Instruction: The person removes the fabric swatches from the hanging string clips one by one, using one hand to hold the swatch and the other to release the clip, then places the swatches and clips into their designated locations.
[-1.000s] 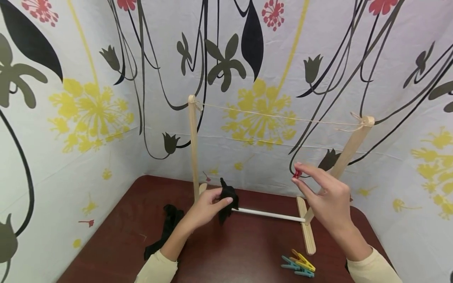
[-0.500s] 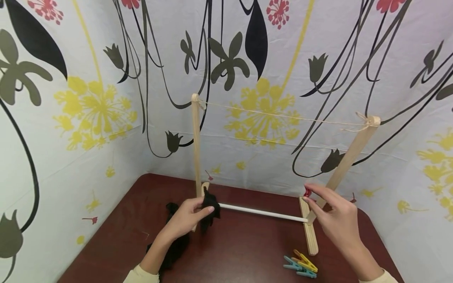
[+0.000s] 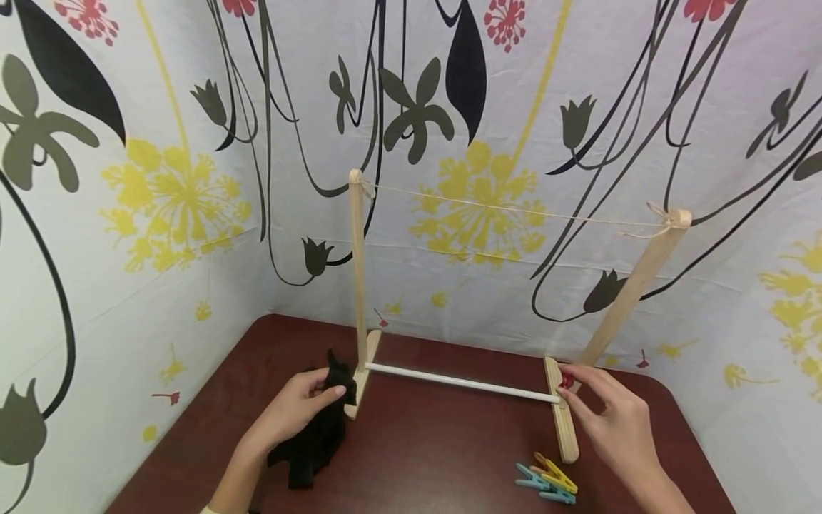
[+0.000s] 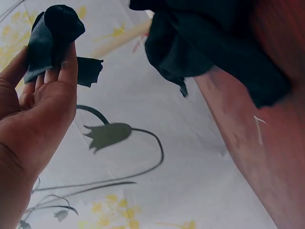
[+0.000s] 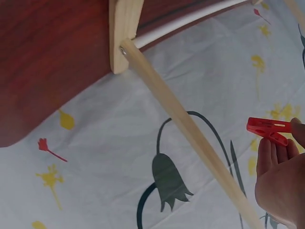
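My left hand (image 3: 298,407) pinches a small piece of black cloth (image 4: 59,28) between thumb and fingers, left of the rack's left foot. Below that hand, a larger black cloth (image 3: 315,442) lies crumpled on the table. On the other side, my right hand (image 3: 610,410) pinches a red clothespin (image 5: 269,129) by one end, close to the foot of the right post (image 3: 636,293). In the head view the fingers cover most of the clothespin.
A wooden rack has a left post (image 3: 358,271), a string (image 3: 514,208) across the top and a white rod (image 3: 462,382) low down. Blue clothespins (image 3: 536,480) and yellow clothespins (image 3: 555,473) lie on the dark red table (image 3: 437,457). Patterned cloth walls surround it.
My left hand has moved left and down with the small black cloth, from over the rod to beside the left foot. My right hand has lowered with the red clothespin.
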A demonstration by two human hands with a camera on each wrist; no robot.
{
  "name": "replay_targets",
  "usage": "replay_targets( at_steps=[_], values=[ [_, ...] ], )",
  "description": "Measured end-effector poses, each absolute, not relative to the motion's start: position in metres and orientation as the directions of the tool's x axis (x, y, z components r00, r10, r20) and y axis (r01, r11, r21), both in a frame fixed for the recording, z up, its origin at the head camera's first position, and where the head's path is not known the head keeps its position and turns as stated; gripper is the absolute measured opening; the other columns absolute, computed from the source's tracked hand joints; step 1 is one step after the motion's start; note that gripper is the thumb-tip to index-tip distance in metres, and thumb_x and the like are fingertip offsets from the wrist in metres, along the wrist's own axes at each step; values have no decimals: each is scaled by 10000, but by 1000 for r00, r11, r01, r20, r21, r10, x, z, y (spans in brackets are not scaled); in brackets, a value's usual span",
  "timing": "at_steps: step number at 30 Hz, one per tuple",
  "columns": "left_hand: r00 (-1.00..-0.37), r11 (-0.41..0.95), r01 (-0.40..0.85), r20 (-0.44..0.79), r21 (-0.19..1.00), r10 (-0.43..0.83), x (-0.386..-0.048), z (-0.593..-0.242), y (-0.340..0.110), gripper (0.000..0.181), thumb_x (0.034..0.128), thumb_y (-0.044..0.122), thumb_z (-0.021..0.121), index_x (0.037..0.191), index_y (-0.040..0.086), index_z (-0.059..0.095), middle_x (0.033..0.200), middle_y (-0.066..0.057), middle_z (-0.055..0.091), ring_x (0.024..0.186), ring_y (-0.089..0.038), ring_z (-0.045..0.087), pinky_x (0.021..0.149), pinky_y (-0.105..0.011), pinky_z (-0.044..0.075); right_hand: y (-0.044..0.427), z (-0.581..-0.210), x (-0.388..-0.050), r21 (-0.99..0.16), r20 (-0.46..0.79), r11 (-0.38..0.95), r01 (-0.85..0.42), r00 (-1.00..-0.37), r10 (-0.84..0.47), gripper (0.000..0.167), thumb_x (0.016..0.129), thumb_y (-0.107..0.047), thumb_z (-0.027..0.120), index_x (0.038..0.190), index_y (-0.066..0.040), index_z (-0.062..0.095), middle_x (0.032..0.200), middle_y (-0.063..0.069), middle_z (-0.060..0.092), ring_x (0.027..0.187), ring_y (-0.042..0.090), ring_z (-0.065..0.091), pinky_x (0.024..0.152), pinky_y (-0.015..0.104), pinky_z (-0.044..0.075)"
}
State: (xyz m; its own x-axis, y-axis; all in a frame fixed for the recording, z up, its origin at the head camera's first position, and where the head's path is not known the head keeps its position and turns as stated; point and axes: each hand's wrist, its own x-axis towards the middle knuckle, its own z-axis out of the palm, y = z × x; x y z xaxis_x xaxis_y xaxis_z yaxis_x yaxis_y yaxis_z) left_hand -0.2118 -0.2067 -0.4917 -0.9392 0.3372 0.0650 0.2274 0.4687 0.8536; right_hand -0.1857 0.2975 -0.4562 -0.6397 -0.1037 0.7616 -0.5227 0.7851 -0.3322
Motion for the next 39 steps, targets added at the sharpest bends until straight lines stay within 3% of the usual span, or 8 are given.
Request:
replay_targets(
  at_steps=[5,12,16,20,27,34,36,39],
  values=[
    [-951,488,181,25,854,309,-210,-499,-217,355,1061,442,628,947,108,588,745,29,386,621,-44,366,621,-244,397,301,-464,-184,-324,770,789,-521,-630,-100,549,688,61,945,1175,-150,809,1027,18,796,996,-136,621,927,-17,382],
    [-959,511,93,-61,854,276,-208,-508,-231,281,1071,390,626,1056,110,632,755,-10,429,718,-121,497,725,-297,437,303,-476,-181,-344,748,803,-486,-659,-78,530,676,56,956,1144,-148,811,1044,13,798,1066,-247,541,910,-26,387],
    [-965,526,47,-97,849,243,-205,-512,-237,376,1063,355,647,1331,92,665,1257,-198,689,1195,-340,672,950,-457,563,302,-484,-178,-355,713,813,-461,-696,-83,510,684,28,961,1131,-168,810,1021,-18,792,977,-155,620,860,-21,410],
    [-963,531,-3,-146,847,227,-202,-516,-240,631,1050,367,668,1545,9,510,1650,-268,405,1485,-498,453,1143,-654,450,300,-489,-176,-348,661,838,-421,-744,-100,453,701,-30,967,1090,-196,804,955,-62,772,837,-37,645,762,3,421],
    [-945,524,-42,-204,851,257,-200,-524,-243,678,1101,425,555,1550,-72,456,1635,-311,400,1527,-505,376,1174,-680,396,300,-493,-174,-365,441,894,-260,-894,-80,287,787,-158,933,1043,-172,805,899,-78,743,745,50,620,621,224,484],
    [-934,523,26,-166,852,317,-200,-527,-245,590,1115,399,530,1461,-79,561,1570,-329,483,1489,-533,417,1133,-676,442,301,-493,-175,-443,99,887,-130,-991,-95,269,872,-224,874,1118,-150,792,1055,14,797,803,93,698,634,273,539],
    [-930,529,38,-165,848,330,-201,-527,-245,513,1119,389,525,1287,-79,652,1325,-267,655,1321,-463,589,1028,-582,536,301,-494,-176,-448,13,890,-87,-996,-91,301,869,-227,873,1146,-146,786,1082,33,797,819,106,704,669,326,578],
    [-929,541,40,-168,840,330,-203,-525,-245,462,1119,379,525,1118,-61,665,1047,-160,649,1127,-345,631,918,-469,538,300,-496,-178,-421,-68,906,-47,-994,-84,324,861,-220,875,1162,-147,782,1082,37,796,815,115,701,697,384,601]
  ],
)
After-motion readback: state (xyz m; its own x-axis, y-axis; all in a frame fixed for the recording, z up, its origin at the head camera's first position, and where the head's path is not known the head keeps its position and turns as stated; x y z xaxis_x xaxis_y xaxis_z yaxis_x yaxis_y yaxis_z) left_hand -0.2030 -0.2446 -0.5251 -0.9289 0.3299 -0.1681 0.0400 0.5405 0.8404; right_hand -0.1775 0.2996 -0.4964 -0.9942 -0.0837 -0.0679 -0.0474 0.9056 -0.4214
